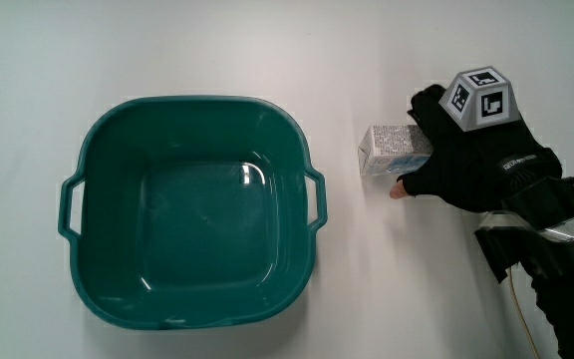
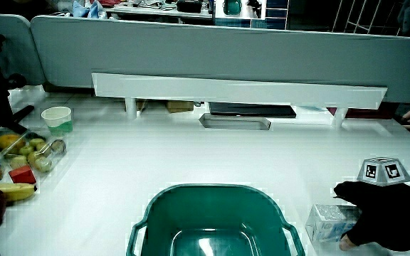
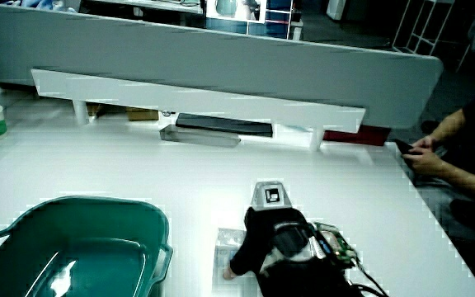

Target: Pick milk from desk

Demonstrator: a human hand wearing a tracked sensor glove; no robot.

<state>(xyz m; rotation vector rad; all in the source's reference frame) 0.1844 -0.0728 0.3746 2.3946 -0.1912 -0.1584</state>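
The white surface (image 1: pixel 217 50) carries one teal basin (image 1: pixel 192 209), one milk carton (image 1: pixel 392 150) and one gloved hand (image 1: pixel 471 165). The basin has two side handles and holds nothing. The milk carton lies on its side on the surface, just beside the basin but apart from it; it also shows in both side views (image 2: pixel 329 222) (image 3: pixel 233 247).

The hand rests over the carton, its fingers (image 1: pixel 425 105) curled across the carton's upper face and the thumb (image 1: pixel 402 188) pressed at the carton's nearer edge, so the hands grip closes around the carton. The carton is still in contact with the surface. One patterned cube (image 1: pixel 481 98) sits on the back of the glove.

Farther from the person, in a side view, one paper cup (image 2: pixel 57 119), fruit (image 2: pixel 30 151) in a clear container and a banana (image 2: pixel 9 190) sit near the surface's edge, well apart from the basin. One low grey partition (image 2: pixel 212 50) with one white shelf (image 2: pixel 237 91) closes the surface. Nothing stands between hand and carton.
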